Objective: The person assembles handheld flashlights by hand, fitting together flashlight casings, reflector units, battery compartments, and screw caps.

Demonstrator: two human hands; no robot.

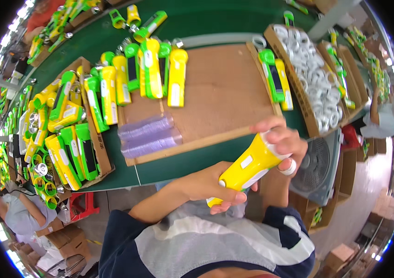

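Observation:
A yellow flashlight (248, 160) with a white head rim is held at a slant in front of my body, above the table's near edge. My left hand (211, 184) is wrapped round its handle at the lower end. At the wide head, my right hand (287, 142) has its fingers closed about the white rim. A loose-looking white ring (289, 167) sits at the lower fingers of my right hand; whether it is worn or gripped I cannot tell. My right fingers are slightly blurred.
A cardboard tray (222, 88) lies on the green table, with stacked clear discs (150, 135) and yellow-green flashlights (150, 69) along its left. White rings (310, 74) fill a box at right. Another flashlight box (106, 160) stands left. A fan (310, 164) is below right; people work either side.

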